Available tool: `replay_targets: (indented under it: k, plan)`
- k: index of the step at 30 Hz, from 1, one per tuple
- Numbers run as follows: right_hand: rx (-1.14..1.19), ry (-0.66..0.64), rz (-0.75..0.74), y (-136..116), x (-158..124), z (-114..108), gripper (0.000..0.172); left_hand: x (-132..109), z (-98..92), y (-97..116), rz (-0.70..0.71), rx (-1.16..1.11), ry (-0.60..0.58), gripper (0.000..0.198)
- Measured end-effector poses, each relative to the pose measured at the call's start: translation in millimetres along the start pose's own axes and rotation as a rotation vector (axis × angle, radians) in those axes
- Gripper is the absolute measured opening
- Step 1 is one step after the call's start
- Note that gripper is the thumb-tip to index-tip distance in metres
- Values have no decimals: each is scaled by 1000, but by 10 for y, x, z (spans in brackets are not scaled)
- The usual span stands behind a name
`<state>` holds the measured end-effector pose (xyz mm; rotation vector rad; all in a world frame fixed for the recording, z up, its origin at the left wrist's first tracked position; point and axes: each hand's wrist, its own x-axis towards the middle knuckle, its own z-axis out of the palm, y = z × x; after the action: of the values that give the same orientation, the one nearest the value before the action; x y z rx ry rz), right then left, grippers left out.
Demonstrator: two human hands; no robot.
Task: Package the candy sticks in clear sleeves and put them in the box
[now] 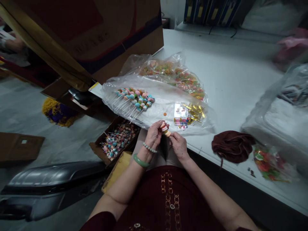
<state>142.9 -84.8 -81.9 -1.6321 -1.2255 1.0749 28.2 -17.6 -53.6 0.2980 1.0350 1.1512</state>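
Threading, likely, at worktop's near edge (pixel 203 145): left hand (pixel 154 136) grips candy stack (pixel 165 129), right hand (pixel 179 146) its end; next push wants alignment.

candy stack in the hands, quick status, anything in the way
Left hand grips candy stack. Right hand at its lower end, grip unclear. Loose orange piece on plastic sheet just beyond; nothing seen blocking the hands.
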Motion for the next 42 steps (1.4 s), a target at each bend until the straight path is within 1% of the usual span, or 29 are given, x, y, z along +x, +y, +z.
replay_targets:
  k: [3,4,5,6,7,9,10,11,12,14,17,19,21,24,26,28,30,32,35,37,39,40,42]
  plan:
    - [239,-17,52,-24,-11,-126,17,9,100,33,-45,96,-48,21]
    - [336,0,83,-32,-11,-201,17,24,135,35,-35,164,-51,27]
    - [426,35,115,-39,-8,-288,18,45,172,25,12,265,-39,32]
    - [506,85,139,-45,0,-382,19,70,211,2,99,405,-18,36]
    - [573,148,151,-49,12,-476,20,99,253,-33,219,581,3,36]
    - [675,260,139,-52,42,-642,22,163,342,-128,457,987,24,31]
    - [706,295,126,-52,57,-705,23,198,385,-177,531,1176,22,29]
    - [726,315,116,-50,70,-750,23,233,424,-220,565,1336,21,28]
    - [737,322,114,-47,79,-778,23,269,456,-253,567,1455,36,27]
    - [747,316,136,-37,83,-789,24,339,493,-289,512,1578,98,23]
    - [748,287,184,-18,71,-740,25,416,469,-285,457,1586,168,14]
    - [728,257,201,-11,59,-703,24,432,415,-271,470,1545,181,15]
    - [703,226,203,-15,50,-681,23,413,347,-260,513,1455,179,18]
    - [711,197,188,-47,54,-664,24,328,246,-248,628,1237,147,24]
    - [747,174,186,-84,83,-644,27,250,196,-248,732,1113,118,23]
    - [761,165,192,-127,141,-609,29,173,170,-258,808,1039,90,21]
    - [716,196,170,-165,220,-571,30,106,167,-281,826,993,55,22]
    - [651,246,121,-194,297,-541,28,40,178,-316,808,964,33,23]
    - [633,262,82,-207,365,-506,27,-76,203,-390,815,985,-10,25]
    - [641,225,70,-189,375,-476,28,-161,216,-445,857,1080,-92,24]
    - [630,187,70,-156,370,-445,28,-234,222,-492,897,1216,-200,24]
    - [629,182,81,-138,366,-437,28,-262,220,-508,912,1283,-247,24]
    - [639,223,123,-113,352,-457,27,-309,209,-524,930,1379,-316,26]
